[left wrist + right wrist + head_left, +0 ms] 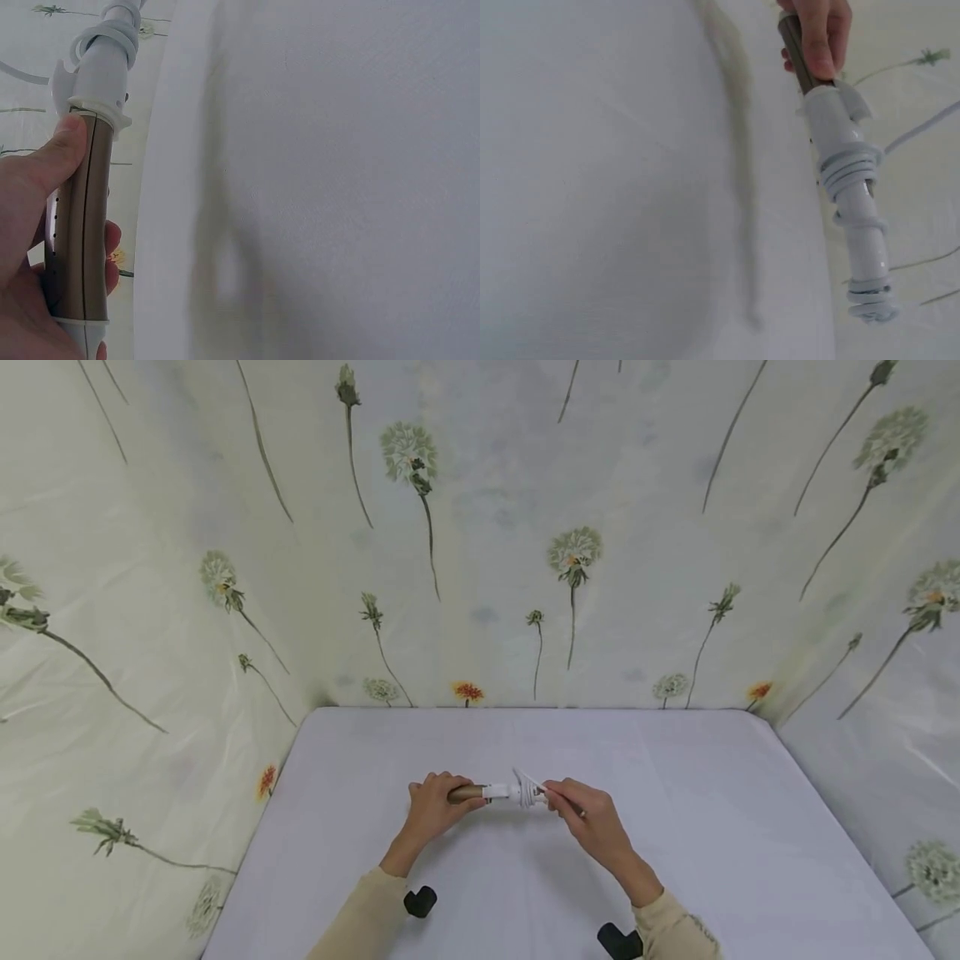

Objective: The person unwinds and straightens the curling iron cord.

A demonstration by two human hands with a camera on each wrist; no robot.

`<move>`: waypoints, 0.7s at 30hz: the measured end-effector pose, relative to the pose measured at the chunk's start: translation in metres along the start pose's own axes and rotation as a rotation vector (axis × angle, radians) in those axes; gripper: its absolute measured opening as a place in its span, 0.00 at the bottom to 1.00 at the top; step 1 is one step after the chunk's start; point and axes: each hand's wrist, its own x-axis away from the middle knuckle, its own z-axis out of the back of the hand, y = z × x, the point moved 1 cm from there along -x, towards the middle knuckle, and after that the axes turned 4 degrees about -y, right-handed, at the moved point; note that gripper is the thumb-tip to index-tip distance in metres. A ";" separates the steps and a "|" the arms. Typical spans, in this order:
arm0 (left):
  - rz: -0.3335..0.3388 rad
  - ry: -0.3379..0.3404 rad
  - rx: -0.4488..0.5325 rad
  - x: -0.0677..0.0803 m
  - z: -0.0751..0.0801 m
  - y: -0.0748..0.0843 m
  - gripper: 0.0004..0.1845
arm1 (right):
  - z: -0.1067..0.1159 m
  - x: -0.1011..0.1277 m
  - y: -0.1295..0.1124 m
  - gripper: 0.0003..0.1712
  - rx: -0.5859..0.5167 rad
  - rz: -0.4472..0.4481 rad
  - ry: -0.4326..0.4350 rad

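A hair straightener (495,792) with a brown front half and a white handle is held level over the table. My left hand (435,806) grips the brown part (90,225), thumb along its top. A white cord (849,171) is wound in several loops round the white handle (867,247), with a bunch of coils at its far end. At that handle end, my right hand (592,822) pinches the cord between thumb and fingers. In the right wrist view a free length of cord (922,131) runs off to the right.
White cloth covers the table (675,760). A curtain (480,527) printed with dandelions hangs round its back and sides. Black wrist mounts (420,902) show at both forearms.
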 end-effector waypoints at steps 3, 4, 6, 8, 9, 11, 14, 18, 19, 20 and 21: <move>-0.003 0.005 0.002 0.001 0.000 -0.001 0.23 | 0.001 -0.002 0.002 0.14 0.010 -0.027 -0.003; 0.000 0.001 0.005 0.001 -0.001 -0.002 0.23 | 0.002 -0.003 0.002 0.14 0.011 -0.042 -0.005; 0.001 -0.011 0.008 0.003 -0.002 -0.003 0.23 | 0.004 -0.002 0.004 0.13 0.012 -0.076 -0.010; -0.003 -0.016 0.008 0.002 -0.002 -0.005 0.23 | 0.004 -0.005 0.006 0.13 0.010 -0.094 -0.012; -0.004 -0.020 0.011 0.001 -0.002 -0.006 0.23 | 0.005 -0.006 0.008 0.12 0.009 -0.104 -0.013; -0.013 -0.030 0.021 0.003 -0.005 -0.004 0.22 | 0.008 -0.003 0.011 0.12 0.016 -0.122 -0.016; -0.011 -0.043 0.037 0.003 -0.005 -0.001 0.21 | 0.011 -0.003 0.014 0.11 0.024 -0.132 -0.012; -0.003 -0.047 0.036 0.003 0.000 -0.001 0.21 | 0.012 -0.007 0.018 0.11 0.024 -0.116 0.003; -0.005 -0.046 0.033 0.003 0.000 -0.002 0.21 | 0.012 -0.009 0.018 0.10 0.026 -0.111 0.006; -0.006 -0.045 0.030 0.004 0.001 -0.002 0.21 | 0.012 -0.009 0.019 0.11 0.030 -0.104 0.009; -0.010 -0.043 0.026 0.004 0.001 -0.002 0.21 | 0.012 -0.010 0.020 0.10 0.038 -0.098 0.010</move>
